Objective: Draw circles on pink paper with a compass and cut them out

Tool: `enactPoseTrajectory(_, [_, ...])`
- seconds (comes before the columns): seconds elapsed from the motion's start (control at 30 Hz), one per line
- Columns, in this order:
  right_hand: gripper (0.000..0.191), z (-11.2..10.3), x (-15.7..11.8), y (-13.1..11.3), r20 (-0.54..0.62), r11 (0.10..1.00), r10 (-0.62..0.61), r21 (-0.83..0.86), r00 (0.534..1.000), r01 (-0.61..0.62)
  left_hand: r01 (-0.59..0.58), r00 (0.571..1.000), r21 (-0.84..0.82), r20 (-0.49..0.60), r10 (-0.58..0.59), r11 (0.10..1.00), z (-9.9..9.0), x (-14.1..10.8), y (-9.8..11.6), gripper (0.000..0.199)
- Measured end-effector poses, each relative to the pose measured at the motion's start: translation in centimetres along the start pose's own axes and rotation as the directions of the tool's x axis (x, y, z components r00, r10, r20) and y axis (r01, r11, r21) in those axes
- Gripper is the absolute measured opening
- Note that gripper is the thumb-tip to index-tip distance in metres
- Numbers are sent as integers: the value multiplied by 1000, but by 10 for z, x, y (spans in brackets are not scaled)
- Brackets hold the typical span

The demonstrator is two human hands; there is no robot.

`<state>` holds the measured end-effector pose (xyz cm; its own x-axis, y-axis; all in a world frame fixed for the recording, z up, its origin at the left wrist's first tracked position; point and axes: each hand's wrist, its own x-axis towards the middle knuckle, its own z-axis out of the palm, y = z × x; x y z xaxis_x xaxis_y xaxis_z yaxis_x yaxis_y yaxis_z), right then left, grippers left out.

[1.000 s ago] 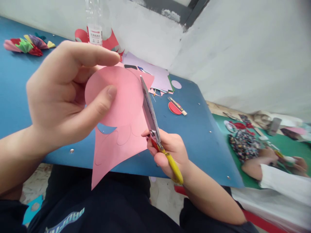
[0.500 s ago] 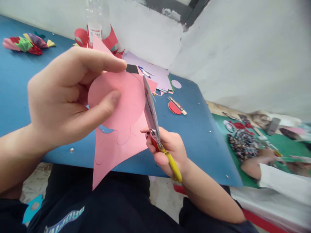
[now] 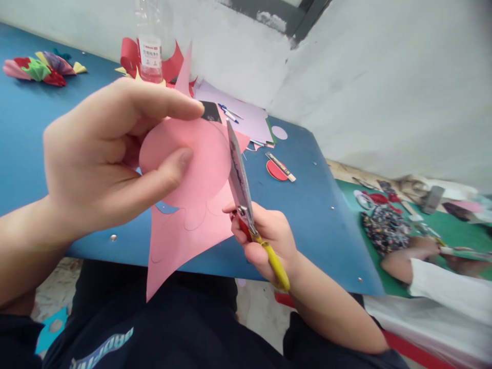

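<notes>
Just now, above the blue bench (image 3: pixel 307 215), the pink paper (image 3: pixel 184 251) has turned slightly, its top spike (image 3: pixel 185 74) swinging right.
The left hand (image 3: pixel 100 148) pinches the paper's disc (image 3: pixel 207 164), thumb in front, both a touch further right than a second ago; the right hand (image 3: pixel 269 241) grips the scissors (image 3: pixel 240 177), blades along the disc's right edge; whether parted, I cannot tell. That suggests the paper is being fed round to the blades. Beyond, more of a black slab (image 3: pixel 212 112) shows.

Blue tbl (image 3: pixel 303 225) w/ multicol. bundle (image 3: pixel 39 70); lilac-topped ppr stack (image 3: pixel 251 123), lilac disc (image 3: pixel 279 132) nr it; red disc (image 3: pixel 274 172).
</notes>
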<state>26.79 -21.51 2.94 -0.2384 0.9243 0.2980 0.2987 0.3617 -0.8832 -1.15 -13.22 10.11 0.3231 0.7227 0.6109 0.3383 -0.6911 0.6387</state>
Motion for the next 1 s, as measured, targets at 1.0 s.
enactPoseTrajectory(1.0, [64,2,2,-3,-10,999,-30,19,1000,30,-94,996,99,-2,95,991,-1,0,-2,38])
